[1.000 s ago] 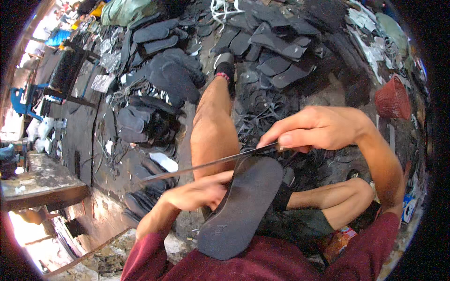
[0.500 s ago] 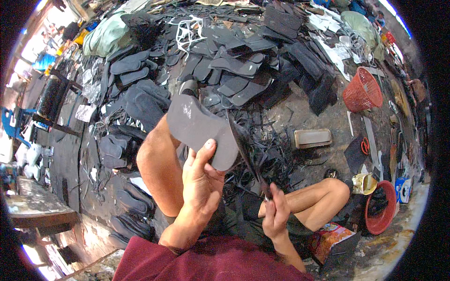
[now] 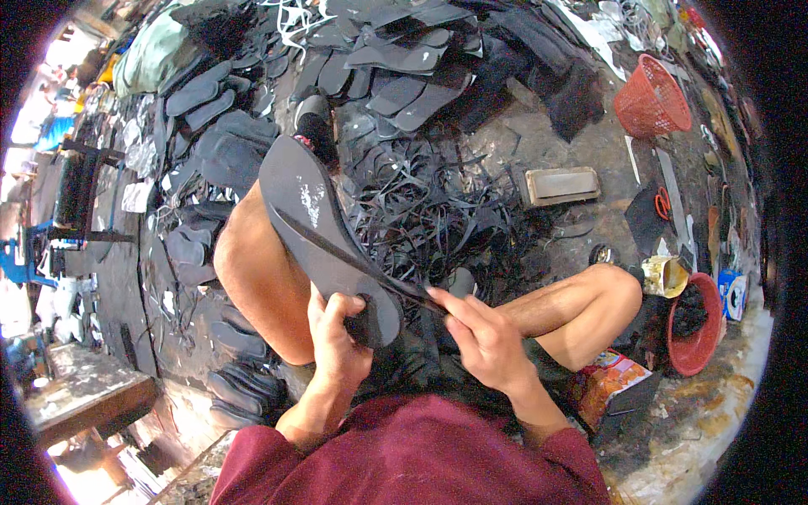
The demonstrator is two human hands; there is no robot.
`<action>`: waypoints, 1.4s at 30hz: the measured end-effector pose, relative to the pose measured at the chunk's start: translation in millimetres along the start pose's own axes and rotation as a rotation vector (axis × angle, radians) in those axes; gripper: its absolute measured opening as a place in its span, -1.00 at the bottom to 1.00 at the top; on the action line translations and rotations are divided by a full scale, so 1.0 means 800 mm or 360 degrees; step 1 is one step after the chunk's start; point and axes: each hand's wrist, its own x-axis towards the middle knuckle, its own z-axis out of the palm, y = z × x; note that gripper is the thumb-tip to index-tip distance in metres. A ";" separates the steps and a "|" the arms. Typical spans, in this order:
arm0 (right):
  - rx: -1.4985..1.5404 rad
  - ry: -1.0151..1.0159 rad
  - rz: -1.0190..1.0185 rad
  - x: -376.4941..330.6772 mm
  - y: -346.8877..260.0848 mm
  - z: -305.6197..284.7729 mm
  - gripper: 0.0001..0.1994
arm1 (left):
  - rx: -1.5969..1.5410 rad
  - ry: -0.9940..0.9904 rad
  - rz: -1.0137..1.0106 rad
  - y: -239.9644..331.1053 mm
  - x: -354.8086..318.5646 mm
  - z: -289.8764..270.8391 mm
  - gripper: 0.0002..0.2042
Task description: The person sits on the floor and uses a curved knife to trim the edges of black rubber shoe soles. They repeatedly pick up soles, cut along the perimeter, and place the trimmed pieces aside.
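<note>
We see a dark grey footwear sole held in front of the body, on the left and nearer side of the heap of black strips, which serves as our landmark. The sole's long axis slants: its far, broad end points up and away to the heap's left, and its near end comes down toward us, short of the heap.

Our left hand is the nearer one; it is clenched on that near end, thumb laid over the face. Our right hand is just beside the sole's right edge, on the near side of the heap, fingers curled around the end of a thin dark piece. That piece meets the sole's edge; we cannot tell whether it is a blade or a trimmed strip. From the right hand, then, the sole lies to the left and away.

As for writing, the sole bears a pale mark on its far part, too smeared for us to read. To the near right of the heap are an orange printed box and, farther right, a blue and white package; their print is too small to make out. The pale rectangular block, right of the heap, shows no lettering we can find.
</note>
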 end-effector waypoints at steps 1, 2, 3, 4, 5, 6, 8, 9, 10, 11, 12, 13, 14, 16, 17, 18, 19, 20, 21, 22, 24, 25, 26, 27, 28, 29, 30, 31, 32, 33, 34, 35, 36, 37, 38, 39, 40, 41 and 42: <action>0.0000 0.0057 -0.0036 0.016 0.000 0.017 -0.60 | -0.0021 0.0004 0.0026 0.001 -0.004 0.008 -0.64; -0.0002 0.0113 -0.0072 0.026 -0.002 0.027 -0.60 | -0.0043 0.0009 0.0050 0.002 -0.005 0.012 -0.64; 0.0128 0.0047 -0.0025 0.032 -0.013 0.027 -0.59 | -0.0157 0.0029 0.0032 -0.003 0.000 -0.001 -0.73; 0.0170 -0.0019 -0.0011 0.028 -0.015 0.026 -0.60 | -0.0168 0.0170 -0.0018 -0.001 0.006 -0.009 -0.74; 0.0209 -0.0087 0.0003 0.009 -0.009 0.019 -0.60 | -0.0184 0.0311 -0.0070 0.000 0.010 -0.016 -0.75; 0.0265 -0.0153 0.0008 -0.010 0.002 0.015 -0.60 | -0.0194 0.0456 -0.0108 0.004 0.014 -0.023 -0.73; 0.0292 -0.0020 -0.0047 -0.050 0.025 -0.003 -0.61 | -0.0172 0.0335 -0.0144 0.015 0.012 -0.021 -0.66; 0.0288 -0.0026 -0.0020 -0.058 0.030 -0.002 -0.61 | -0.0159 0.0311 -0.0181 0.022 0.009 -0.017 -0.67; 0.0285 -0.0031 0.0008 -0.063 0.035 0.001 -0.62 | -0.0145 0.0287 -0.0217 0.025 0.008 -0.016 -0.67; 0.0281 -0.0032 0.0052 -0.061 0.040 0.008 -0.62 | -0.0160 0.0290 -0.0197 0.022 0.009 -0.018 -0.67; 0.0276 -0.0030 0.0093 -0.058 0.041 0.016 -0.63 | -0.0175 0.0285 -0.0172 0.020 0.009 -0.019 -0.67; 0.0267 -0.0019 0.0151 -0.042 0.038 0.029 -0.63 | -0.0191 0.0272 -0.0149 0.016 0.010 -0.015 -0.67; 0.0258 -0.0008 0.0209 -0.026 0.035 0.044 -0.64 | -0.0194 0.0249 -0.0130 0.012 0.011 -0.011 -0.67; 0.0205 0.0175 0.0074 0.009 0.034 0.078 -0.65 | -0.0204 0.0243 -0.0069 0.008 0.013 -0.007 -0.66; 0.0180 0.0216 0.0106 0.025 0.026 0.086 -0.65 | -0.0184 0.0181 -0.0105 0.012 0.011 -0.001 -0.67; 0.0157 0.0257 0.0139 0.042 0.017 0.091 -0.65 | 0.0000 0.0180 -0.0003 0.016 0.000 0.011 -0.65; 0.0155 0.0272 0.0156 0.062 0.005 0.101 -0.65 | -0.0003 0.0190 0.0062 0.017 -0.002 0.009 -0.63; 0.0181 0.0305 0.0087 0.080 -0.002 0.103 -0.65 | -0.0005 0.0168 0.0100 0.015 -0.003 0.008 -0.60; 0.0206 0.0345 0.0022 0.099 -0.007 0.102 -0.65 | 0.0022 0.0150 0.0090 0.013 -0.002 0.005 -0.57; 0.0233 0.0384 -0.0047 0.118 -0.011 0.101 -0.65 | 0.0063 0.0136 0.0124 0.008 -0.002 0.001 -0.57; 0.0316 0.0465 -0.0259 0.161 -0.006 0.107 -0.64 | 0.0147 0.0098 0.0190 -0.013 0.001 -0.013 -0.57; 0.0483 0.0366 -0.0155 0.174 -0.011 0.101 -0.63 | 0.0176 0.0117 0.0245 -0.024 0.004 -0.021 -0.57; 0.0650 0.0275 -0.0035 0.185 -0.015 0.096 -0.62 | -0.0306 -0.0221 0.0004 -0.032 0.004 -0.037 -0.54; 0.0806 0.0205 0.0090 0.196 -0.020 0.088 -0.60 | -0.0779 -0.0575 -0.0236 -0.034 0.008 -0.056 -0.51; 0.1078 0.0228 0.0146 0.201 -0.021 0.083 -0.57 | -0.1218 -0.0909 -0.0446 -0.024 0.010 -0.062 -0.43; 0.1323 0.0296 0.0198 0.205 -0.022 0.070 -0.50 | -0.1570 -0.1229 -0.0744 -0.013 0.016 -0.065 -0.35; 0.1193 0.0445 0.0232 0.208 -0.020 0.062 -0.41 | -0.2104 -0.1521 -0.0959 -0.022 0.018 -0.061 -0.39; 0.1443 0.0274 0.0359 0.209 -0.018 0.056 -0.40 | -0.2195 -0.1676 -0.1106 -0.029 0.019 -0.056 -0.41; 0.1689 0.0098 0.0487 0.209 -0.015 0.050 -0.38 | -0.2280 -0.1832 -0.1256 -0.033 0.022 -0.053 -0.42; 0.1767 0.0011 0.0582 0.206 -0.007 0.037 -0.37 | -0.2080 -0.1881 -0.1335 -0.028 0.025 -0.041 -0.42; 0.1770 0.0162 0.0559 0.205 0.002 0.032 -0.37 | -0.1888 -0.1904 -0.1406 -0.022 0.023 -0.033 -0.42; 0.1768 0.0312 0.0534 0.212 0.013 0.027 -0.36 | -0.1596 -0.1877 -0.1343 -0.022 0.030 -0.033 -0.39; 0.1747 0.0481 0.0524 0.212 0.029 0.014 -0.35 | -0.0991 -0.1012 -0.1247 0.000 0.016 -0.024 -0.26; 0.1766 0.0615 0.0617 0.213 0.019 -0.010 -0.40 | -0.0859 -0.0682 -0.0977 -0.001 0.018 -0.020 -0.18; 0.1791 0.0558 0.0517 0.216 0.026 -0.030 -0.42 | -0.0722 -0.0358 -0.0706 -0.006 0.018 -0.017 -0.09; 0.1763 0.0587 0.0535 0.216 0.034 -0.044 -0.44 | -0.0481 -0.0790 -0.0517 -0.021 0.027 -0.050 -0.27; 0.1740 0.0598 0.0557 0.217 0.043 -0.048 -0.46 | -0.0191 -0.0844 -0.0389 -0.022 0.025 -0.048 -0.33; 0.1659 0.0566 0.0579 0.213 0.055 -0.048 -0.51 | 0.0093 -0.0894 -0.0260 -0.020 0.022 -0.044 -0.37; 0.1567 0.0662 0.0622 0.210 0.066 -0.048 -0.52 | 0.0193 -0.0900 -0.0316 -0.010 0.023 -0.036 -0.40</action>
